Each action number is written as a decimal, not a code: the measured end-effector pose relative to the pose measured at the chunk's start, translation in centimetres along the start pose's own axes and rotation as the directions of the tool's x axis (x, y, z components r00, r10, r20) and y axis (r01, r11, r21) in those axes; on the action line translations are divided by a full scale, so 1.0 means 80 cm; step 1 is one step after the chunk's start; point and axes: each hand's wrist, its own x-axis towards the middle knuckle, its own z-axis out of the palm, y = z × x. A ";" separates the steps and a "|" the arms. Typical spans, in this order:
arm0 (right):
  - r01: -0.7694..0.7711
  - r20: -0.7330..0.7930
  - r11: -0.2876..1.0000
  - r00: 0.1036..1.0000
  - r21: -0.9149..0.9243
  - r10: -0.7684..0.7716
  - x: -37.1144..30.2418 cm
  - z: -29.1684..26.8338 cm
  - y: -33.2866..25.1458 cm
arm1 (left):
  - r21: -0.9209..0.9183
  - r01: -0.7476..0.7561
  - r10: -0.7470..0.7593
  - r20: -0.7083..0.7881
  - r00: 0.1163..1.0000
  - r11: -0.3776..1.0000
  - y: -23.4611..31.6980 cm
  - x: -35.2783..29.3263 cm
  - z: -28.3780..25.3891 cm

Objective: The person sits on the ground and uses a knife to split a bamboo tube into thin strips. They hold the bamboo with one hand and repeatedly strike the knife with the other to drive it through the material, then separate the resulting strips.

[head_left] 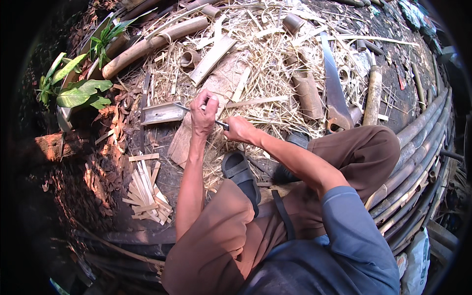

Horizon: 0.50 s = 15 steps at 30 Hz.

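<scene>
My right hand is closed round the dark handle of a thin knife. The blade passes by my left hand, and its tip shows beyond my fingers. My left fingers are pinched together over the blade; what they hold is hidden. A split bamboo piece lies just left of the blade tip. To the right, a thin bamboo strip points toward my left hand. Under my hands, a flat wooden board lies on the ground.
Pale shavings cover the ground ahead. A hand saw lies at right beside a bamboo tube. Cut slats are heaped at left. Long bamboo poles line the right side, and a green plant stands far left.
</scene>
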 end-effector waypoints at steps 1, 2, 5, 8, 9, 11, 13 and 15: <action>0.007 -0.009 1.000 1.000 -0.030 -0.008 -0.001 0.001 0.002 | 0.033 -0.034 0.035 -0.024 0.999 0.999 -0.008 0.000 -0.001; 0.016 -0.016 0.998 1.000 -0.058 -0.017 -0.005 -0.002 -0.003 | 0.019 -0.052 0.052 -0.044 0.998 0.998 -0.008 -0.003 -0.004; 0.068 0.009 0.979 0.998 -0.194 -0.067 -0.012 -0.012 -0.012 | -0.009 -0.109 0.108 -0.107 0.988 0.994 -0.002 -0.019 -0.013; 0.097 0.040 0.980 0.995 -0.173 -0.091 0.004 -0.010 -0.007 | -0.099 -0.138 0.116 -0.194 0.974 0.986 0.009 -0.024 -0.016; 0.150 -0.010 0.987 0.989 -0.065 -0.150 0.006 -0.002 0.009 | -0.100 -0.119 0.098 -0.193 0.976 0.988 0.006 -0.019 -0.012; 0.062 0.007 0.996 0.998 0.064 -0.062 0.008 0.011 0.020 | -0.068 -0.074 0.064 -0.138 0.988 0.995 0.000 -0.013 -0.005; 0.059 0.021 0.995 0.998 -0.077 -0.058 0.009 0.011 0.016 | -0.040 -0.064 0.059 -0.109 0.992 0.997 -0.010 -0.007 -0.005; -0.014 0.116 0.969 0.992 -0.247 0.044 0.004 -0.009 -0.011 | -0.040 -0.107 0.100 -0.163 0.982 0.993 -0.015 -0.007 -0.009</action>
